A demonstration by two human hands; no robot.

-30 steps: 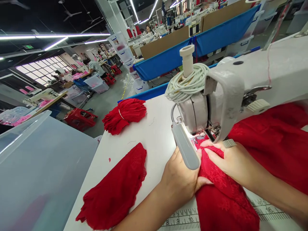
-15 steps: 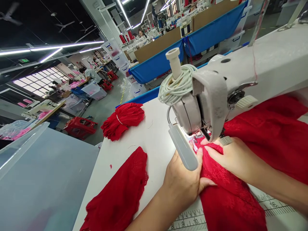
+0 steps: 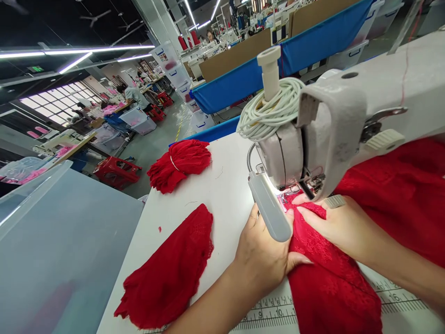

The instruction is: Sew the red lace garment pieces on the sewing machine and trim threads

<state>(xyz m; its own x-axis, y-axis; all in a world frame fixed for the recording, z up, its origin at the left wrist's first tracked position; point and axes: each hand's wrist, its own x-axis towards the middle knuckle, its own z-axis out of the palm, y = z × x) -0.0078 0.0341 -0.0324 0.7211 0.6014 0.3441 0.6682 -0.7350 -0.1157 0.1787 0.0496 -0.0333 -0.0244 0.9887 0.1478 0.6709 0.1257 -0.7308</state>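
A white sewing machine [image 3: 333,125] stands on the white table [image 3: 222,190], with a coil of white cord on its head. Red lace fabric [image 3: 327,273] lies under its needle and spills to the right. My left hand [image 3: 264,257] grips the fabric's left edge, fingers curled round it, just below the machine's small grey lamp [image 3: 269,211]. My right hand [image 3: 333,227] lies flat on the fabric, fingers stretched toward the needle, pressing it down.
A loose red lace piece [image 3: 170,273] lies on the table at the left. A tied bundle of red pieces [image 3: 179,164] sits at the far edge. A clear plastic bin [image 3: 52,241] stands left of the table. A printed ruler [image 3: 278,311] runs along the near edge. Other workers sit at distant stations.
Both hands stay on the red fabric at the needle with hardly any shift. The view has swung slightly, so the machine and table sit a little differently in frame.
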